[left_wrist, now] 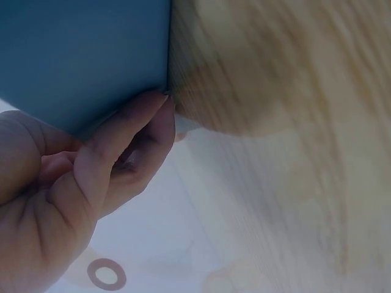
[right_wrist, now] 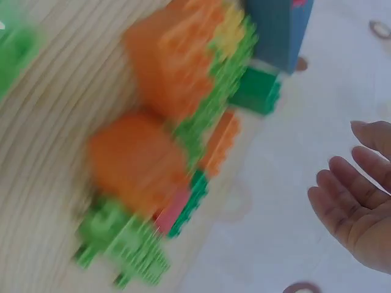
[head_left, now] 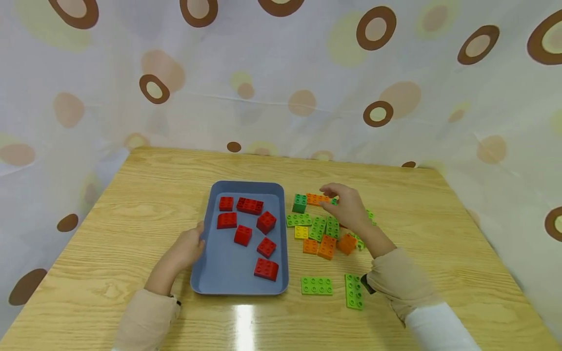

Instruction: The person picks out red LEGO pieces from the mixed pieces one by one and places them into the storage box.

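Note:
A blue-grey tray (head_left: pixel 237 287) lies on the table with several red bricks (head_left: pixel 266 223) spread inside it. My left hand (head_left: pixel 186 247) grips the tray's left side, and the left wrist view shows its curled fingers against the outer wall (left_wrist: pixel 91 55). Over the pile of loose bricks to the right of the tray hovers my right hand (head_left: pixel 347 207), fingers loosely bent and nothing between them. Below it are a red brick (right_wrist: pixel 174 210), mostly hidden in the head view, a dark green brick (right_wrist: pixel 256 90) and orange bricks (head_left: pixel 327 247).
Light green flat bricks (head_left: pixel 299 220) and a yellow brick (head_left: pixel 301 232) lie in the same pile. Nearer the front are two separate light green bricks, one crosswise (head_left: pixel 316 286) and one lengthwise (head_left: pixel 353 291). A patterned curtain (head_left: pixel 281 97) hangs behind the wooden table (head_left: pixel 162 185).

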